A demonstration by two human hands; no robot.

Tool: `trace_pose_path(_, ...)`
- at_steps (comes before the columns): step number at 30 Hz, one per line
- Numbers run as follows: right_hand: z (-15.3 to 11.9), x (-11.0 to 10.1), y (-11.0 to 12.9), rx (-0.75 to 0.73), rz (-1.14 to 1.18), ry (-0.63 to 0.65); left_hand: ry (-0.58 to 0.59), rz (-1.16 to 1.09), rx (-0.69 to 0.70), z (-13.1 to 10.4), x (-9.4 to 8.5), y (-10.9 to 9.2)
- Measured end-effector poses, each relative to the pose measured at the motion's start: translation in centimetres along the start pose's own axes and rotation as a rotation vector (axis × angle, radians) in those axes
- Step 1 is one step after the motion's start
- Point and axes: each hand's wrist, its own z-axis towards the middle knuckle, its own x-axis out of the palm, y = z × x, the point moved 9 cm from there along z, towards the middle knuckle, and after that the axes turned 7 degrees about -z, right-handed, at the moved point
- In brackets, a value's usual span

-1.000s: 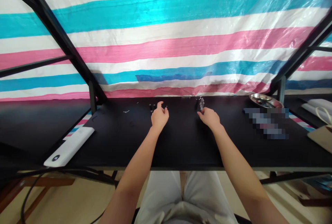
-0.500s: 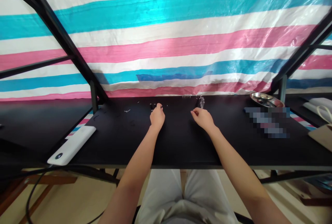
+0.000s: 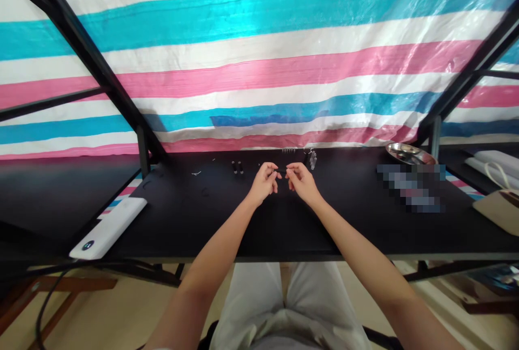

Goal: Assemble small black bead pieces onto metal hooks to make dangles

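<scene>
My left hand [image 3: 265, 183] and my right hand [image 3: 300, 182] face each other low over the black table, fingertips closed in a pinch. Between them runs a small dark rod-like piece [image 3: 281, 171], each hand at one end; its exact kind is too small to tell. Left of my hands stand two short black cylinders [image 3: 237, 167] with light ends. Just beyond my right hand are a small dark piece [image 3: 306, 159] and a cluster of greyish, shiny pieces [image 3: 313, 160]. Several tiny grey pieces [image 3: 288, 151] sit in a row at the table's back edge.
A thin white scrap [image 3: 196, 173] lies on the black table [image 3: 170, 231]. At left is a white power bank-like box [image 3: 108, 229] with a cable by it. A shiny metal dish [image 3: 410, 154] and a blurred-out item [image 3: 411, 187] are at right. Striped sheeting hangs behind.
My left hand has left the black cylinders and moved right; my right hand has moved left. They now meet at the small dark rod. The view has shifted slightly.
</scene>
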Motion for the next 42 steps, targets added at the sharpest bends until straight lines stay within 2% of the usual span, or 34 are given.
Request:
trace_pose_path(5, 0.1, -0.3, 0.3, -0.007, 0.095, -0.036, 0.005, -0.007, 0.029, 0.0, -0.1, -0.2)
trace_pose_path(18, -0.1, -0.9, 1.0, -0.01, 0.039, -0.099, -0.021, -0.037, 0.024, 0.0, -0.4, -0.4)
trace_pose_path(24, 0.1, -3.1, 1.1, -0.014, 0.009, -0.205, -0.116, -0.063, 0.04, 0.4, -2.2, -0.7)
trace_pose_path(27, 0.1, -4.0, 1.3, -0.027, 0.023, -0.251, -0.121, -0.052, 0.036, 0.4, -2.4, -0.6)
trace_pose_path(29, 0.2, -3.7, 1.4, -0.037, 0.046, -0.217, -0.08, -0.019, 0.018, 0.4, -1.8, -0.3)
trace_pose_path(34, 0.2, -1.3, 1.2, -0.045, -0.009, -0.02, 0.048, 0.054, -0.014, 0.0, -0.1, 0.0)
trace_pose_path(42, -0.5, 0.9, 0.8, -0.061, -0.241, 0.224, 0.06, 0.201, 0.013, -0.1, -0.4, 0.2)
